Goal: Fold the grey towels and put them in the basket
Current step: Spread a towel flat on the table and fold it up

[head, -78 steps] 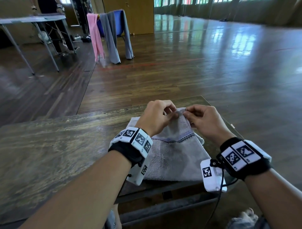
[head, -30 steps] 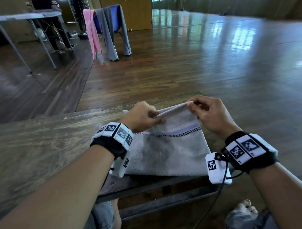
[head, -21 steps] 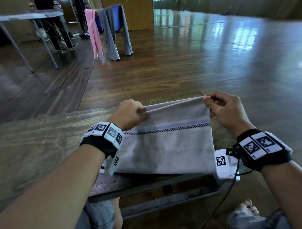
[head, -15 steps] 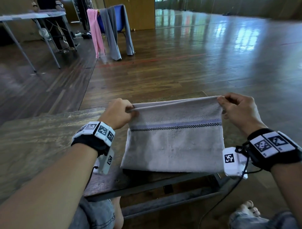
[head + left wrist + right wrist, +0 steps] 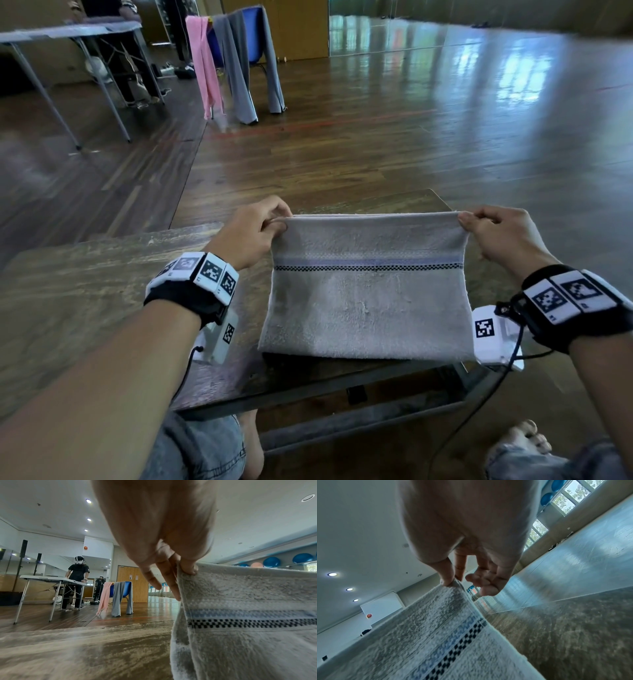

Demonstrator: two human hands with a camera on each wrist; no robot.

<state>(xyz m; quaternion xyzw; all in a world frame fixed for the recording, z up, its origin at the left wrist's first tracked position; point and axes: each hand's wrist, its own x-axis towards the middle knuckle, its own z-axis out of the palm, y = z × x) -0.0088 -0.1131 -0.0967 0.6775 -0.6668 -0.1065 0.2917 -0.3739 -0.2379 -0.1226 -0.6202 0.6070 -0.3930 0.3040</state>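
Grey towel (image 5: 368, 294) stretched taut above the table (image 5: 85, 291), lower edge near the front rim. Left hand (image 5: 251, 231) pinching one top corner, right hand (image 5: 503, 234) the other; remaining fingers loosely curled.

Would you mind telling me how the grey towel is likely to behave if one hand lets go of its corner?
The towel is probably floppy: it hangs slack between the left hand and right hand. The freed corner would likely drop. Its looped pile suggests little slipping on the table.
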